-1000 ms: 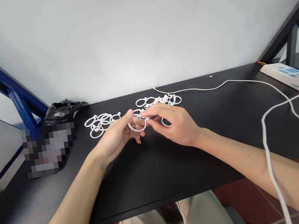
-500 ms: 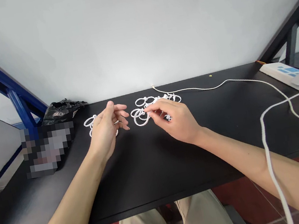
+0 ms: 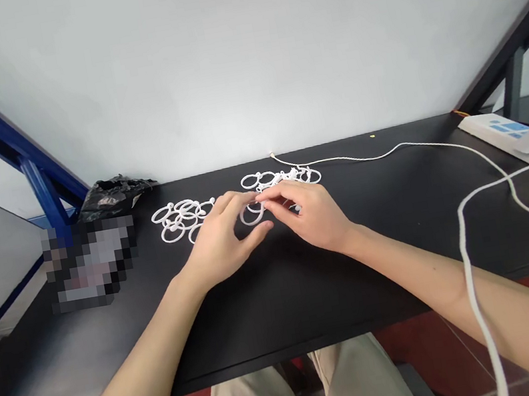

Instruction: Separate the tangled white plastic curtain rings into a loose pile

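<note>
My right hand (image 3: 315, 213) pinches a thin white plastic ring (image 3: 254, 218) between thumb and fingertips, a little above the black table. From the left, my left hand (image 3: 223, 235) reaches around this ring. Its fingers meet the right fingertips at the ring's top, and its thumb stands apart below, near the ring's lower edge; no firm grip shows. Behind the right hand lies a heap of similar white rings (image 3: 251, 181) with small knobs, partly covered by the hand. Another group of white rings (image 3: 172, 232) lies spread beyond my left hand.
A crumpled black plastic bag (image 3: 114, 194) lies at the back left, near a blurred-out item (image 3: 95, 260). A white cable (image 3: 402, 145) crosses the table's right side and hangs over my right forearm. White-and-blue boxes or papers (image 3: 511, 129) sit at the far right.
My left hand has moved right from beside the left group of rings to the ring in my right hand, uncovering more of that group. My right hand has stayed nearly still, keeping its pinch.
</note>
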Motion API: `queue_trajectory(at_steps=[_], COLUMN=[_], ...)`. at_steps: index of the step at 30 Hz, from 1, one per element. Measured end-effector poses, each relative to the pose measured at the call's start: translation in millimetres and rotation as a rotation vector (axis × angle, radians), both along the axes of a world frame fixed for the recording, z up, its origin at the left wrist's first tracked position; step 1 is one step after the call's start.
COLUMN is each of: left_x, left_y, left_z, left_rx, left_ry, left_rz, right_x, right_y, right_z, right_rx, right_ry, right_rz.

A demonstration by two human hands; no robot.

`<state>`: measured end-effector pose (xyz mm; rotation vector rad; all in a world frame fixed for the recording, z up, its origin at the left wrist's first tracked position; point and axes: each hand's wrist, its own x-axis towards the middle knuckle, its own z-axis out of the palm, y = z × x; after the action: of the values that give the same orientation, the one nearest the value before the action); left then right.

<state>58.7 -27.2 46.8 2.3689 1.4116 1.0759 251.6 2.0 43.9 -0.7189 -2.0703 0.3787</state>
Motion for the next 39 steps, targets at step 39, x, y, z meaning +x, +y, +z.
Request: queue_trajectory(at_steps=[39], left_x=[-37.4], left_y=[16.8], left_z=[-3.3], left_rx=[0.21], left_ry=[0.223], left_rz=[0.538], right_x=[26.1], right_y=[19.3], right_z=[-2.9], right_rx=[-0.104], right_ry=[-0.647], right_rz=[-0.211])
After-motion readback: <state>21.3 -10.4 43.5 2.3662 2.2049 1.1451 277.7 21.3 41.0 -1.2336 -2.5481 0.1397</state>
